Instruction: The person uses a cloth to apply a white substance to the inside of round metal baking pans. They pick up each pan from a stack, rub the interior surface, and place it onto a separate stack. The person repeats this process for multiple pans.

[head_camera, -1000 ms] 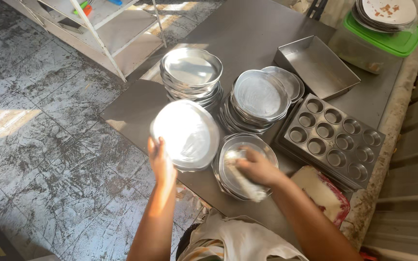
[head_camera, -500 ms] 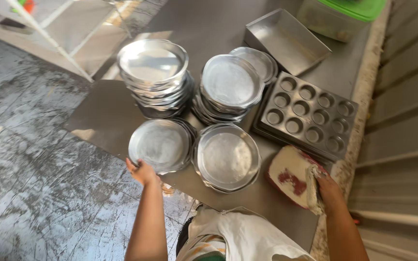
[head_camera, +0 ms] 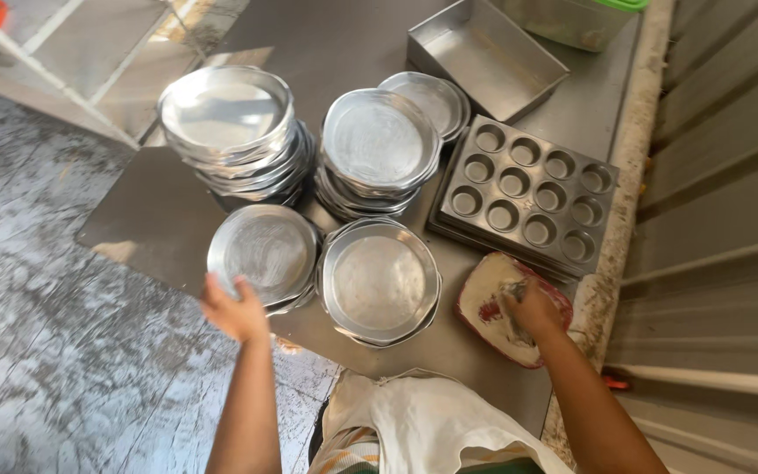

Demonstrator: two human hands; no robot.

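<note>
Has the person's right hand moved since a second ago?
Yes. The right hand left the round pan and went right, to the red bowl below the muffin tray.

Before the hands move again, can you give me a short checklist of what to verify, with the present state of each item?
1. Left hand grips the rim of the near-left round pan: ok.
2. Right hand is in the red-rimmed bowl of white paste: ok.
3. Paste on the right fingers: cannot tell.
4. Centre round pan lies flat on the metal table: ok.
5. Rear pan stacks are level: not ok, they look uneven.
6. Muffin tray cups are empty: ok.
</note>
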